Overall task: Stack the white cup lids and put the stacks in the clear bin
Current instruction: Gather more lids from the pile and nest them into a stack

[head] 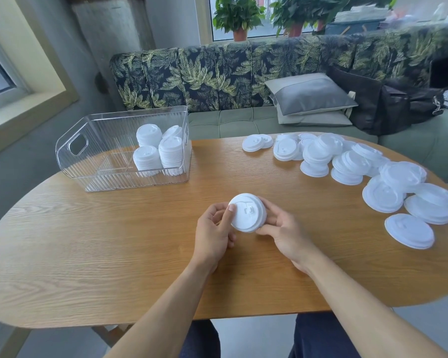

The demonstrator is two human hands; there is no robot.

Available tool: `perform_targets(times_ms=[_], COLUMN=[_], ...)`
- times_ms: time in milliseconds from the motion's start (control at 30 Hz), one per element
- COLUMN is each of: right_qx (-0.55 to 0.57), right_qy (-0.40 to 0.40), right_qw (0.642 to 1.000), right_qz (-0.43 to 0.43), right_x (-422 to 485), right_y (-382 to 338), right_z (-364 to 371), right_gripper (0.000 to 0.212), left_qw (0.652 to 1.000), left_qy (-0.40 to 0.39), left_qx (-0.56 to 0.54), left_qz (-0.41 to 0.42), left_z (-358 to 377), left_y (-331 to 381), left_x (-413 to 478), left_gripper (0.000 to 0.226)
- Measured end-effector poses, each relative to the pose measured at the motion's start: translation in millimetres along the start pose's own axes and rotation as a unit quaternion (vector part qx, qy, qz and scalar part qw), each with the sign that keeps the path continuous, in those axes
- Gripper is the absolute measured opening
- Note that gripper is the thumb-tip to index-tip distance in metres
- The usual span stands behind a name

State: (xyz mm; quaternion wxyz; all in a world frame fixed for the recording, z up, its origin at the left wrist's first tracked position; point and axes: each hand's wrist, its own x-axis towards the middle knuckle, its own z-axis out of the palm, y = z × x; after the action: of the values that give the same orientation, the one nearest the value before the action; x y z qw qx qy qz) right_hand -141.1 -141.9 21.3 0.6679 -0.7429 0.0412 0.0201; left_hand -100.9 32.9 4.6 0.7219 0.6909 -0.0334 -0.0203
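At the middle of the wooden table [114, 254] I hold a short stack of white cup lids [247, 212] between both hands. My left hand [214, 232] grips its left side with the thumb on the top lid. My right hand [282, 228] grips its right side with curled fingers. The clear bin [96, 148] stands at the far left of the table, and several lid stacks [157, 151] fill its right end. Many loose white lids [352, 166] lie scattered over the table's far right.
A leaf-patterned sofa [217, 76] with grey cushions [311, 94] and a black bag [398, 107] runs behind the table. Potted plants [237, 16] stand on the window sill beyond. A single lid [410, 230] lies nearest me on the right.
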Motion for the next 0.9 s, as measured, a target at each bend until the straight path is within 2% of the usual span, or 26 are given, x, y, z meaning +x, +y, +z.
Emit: perform_targets(times_ms=[133, 400, 633, 900], right_qx=[0.037, 0.108, 0.092, 0.128], right_qy=[0.003, 0.036, 0.028, 0.014], right_qw=[0.999, 0.993, 0.995, 0.992], right_qz=[0.001, 0.008, -0.011, -0.005], right_x=[1.6, 4.2, 1.4, 0.7], right_y=[-0.4, 2.5, 0.6, -3.7], right_z=[0.6, 3.9, 5.6, 2.8], right_gripper=[0.059, 0.051, 0.023, 0.024], left_qw=[1.0, 0.999, 0.999, 1.0], left_qy=[0.014, -0.01, -0.015, -0.029], left_qx=[0.009, 0.019, 0.026, 0.006], left_qz=[0.01, 0.025, 0.033, 0.005], left_z=[2.3, 0.7, 1.2, -4.1], left_y=[-3.2, -6.0, -6.1, -1.5], left_x=[0.4, -1.7, -3.3, -2.6], left_gripper=[0.023, 0.021, 0.019, 0.023])
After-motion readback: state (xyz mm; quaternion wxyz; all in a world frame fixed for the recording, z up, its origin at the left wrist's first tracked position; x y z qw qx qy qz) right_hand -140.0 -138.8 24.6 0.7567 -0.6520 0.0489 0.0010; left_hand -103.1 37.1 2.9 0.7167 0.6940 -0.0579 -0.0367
